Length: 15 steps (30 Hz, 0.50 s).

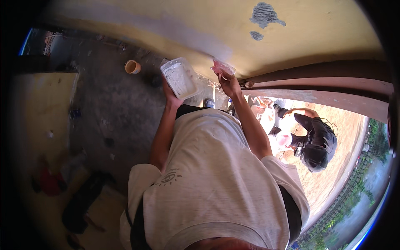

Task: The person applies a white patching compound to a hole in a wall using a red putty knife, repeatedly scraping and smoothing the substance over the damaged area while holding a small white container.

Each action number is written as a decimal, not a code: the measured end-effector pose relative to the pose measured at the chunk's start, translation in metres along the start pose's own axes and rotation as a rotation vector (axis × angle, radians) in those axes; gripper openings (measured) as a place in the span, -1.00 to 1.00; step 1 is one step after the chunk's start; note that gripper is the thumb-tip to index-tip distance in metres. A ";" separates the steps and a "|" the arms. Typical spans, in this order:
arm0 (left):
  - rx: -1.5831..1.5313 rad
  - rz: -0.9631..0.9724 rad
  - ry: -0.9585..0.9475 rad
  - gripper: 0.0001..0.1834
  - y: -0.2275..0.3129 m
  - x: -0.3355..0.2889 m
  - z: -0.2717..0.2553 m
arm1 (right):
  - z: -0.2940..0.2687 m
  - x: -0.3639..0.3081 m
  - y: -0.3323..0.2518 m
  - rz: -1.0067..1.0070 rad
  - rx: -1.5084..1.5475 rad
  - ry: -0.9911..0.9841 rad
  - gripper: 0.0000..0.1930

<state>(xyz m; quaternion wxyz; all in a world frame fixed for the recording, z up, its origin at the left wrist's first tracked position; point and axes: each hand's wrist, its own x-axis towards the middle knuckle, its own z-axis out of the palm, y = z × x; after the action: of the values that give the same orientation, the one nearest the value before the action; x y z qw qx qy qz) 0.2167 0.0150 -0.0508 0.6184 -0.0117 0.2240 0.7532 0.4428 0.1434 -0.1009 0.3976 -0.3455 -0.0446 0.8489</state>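
My left hand (171,95) is closed on the side of a translucent plastic tub (181,78), tilted so that its inside shows, with white paste smeared over its bottom and walls. To the right of it, my right hand (228,85) grips a flat reddish scraper (222,66) with pale smears on it. The scraper is close to the yellow wall (187,29); whether it touches the wall I cannot tell. Higher on that wall are grey patches (264,16) of rough texture.
An orange-yellow bucket (132,67) stands on the dark, speckled floor (112,108) at the left. Brown ledges (316,79) run along the wall's right end. Beyond them, a person in dark clothes (318,141) bends over on sunlit ground. Dark clothing-like shapes lie at the lower left.
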 end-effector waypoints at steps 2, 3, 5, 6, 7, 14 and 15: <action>0.020 0.014 0.009 -0.22 0.001 0.000 0.009 | 0.031 -0.026 -0.019 -0.008 0.074 -0.054 -0.68; 0.020 0.011 0.016 -0.23 0.001 -0.002 0.015 | 0.048 -0.041 -0.027 -0.009 0.150 -0.106 -0.71; 0.024 0.008 0.024 -0.23 0.004 -0.003 0.015 | 0.078 -0.067 -0.039 -0.024 0.185 -0.098 -0.73; 0.016 -0.022 -0.014 -0.23 0.005 -0.002 0.011 | 0.086 -0.078 -0.044 -0.067 0.199 -0.132 -0.73; 0.006 -0.048 -0.049 -0.23 0.007 -0.003 0.005 | 0.095 -0.088 -0.045 -0.104 0.210 -0.167 -0.72; -0.006 -0.008 0.014 -0.21 0.001 0.000 0.019 | 0.011 -0.042 0.015 0.060 -0.007 0.096 -0.76; -0.004 -0.014 0.011 -0.21 0.000 0.002 0.017 | -0.001 -0.027 0.022 0.125 -0.030 0.136 -0.75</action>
<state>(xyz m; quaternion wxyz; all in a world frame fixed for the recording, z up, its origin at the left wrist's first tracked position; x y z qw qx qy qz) 0.2207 0.0226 -0.0360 0.6225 -0.0188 0.2257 0.7492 0.4416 0.1088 -0.0945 0.3404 -0.4105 -0.0087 0.8459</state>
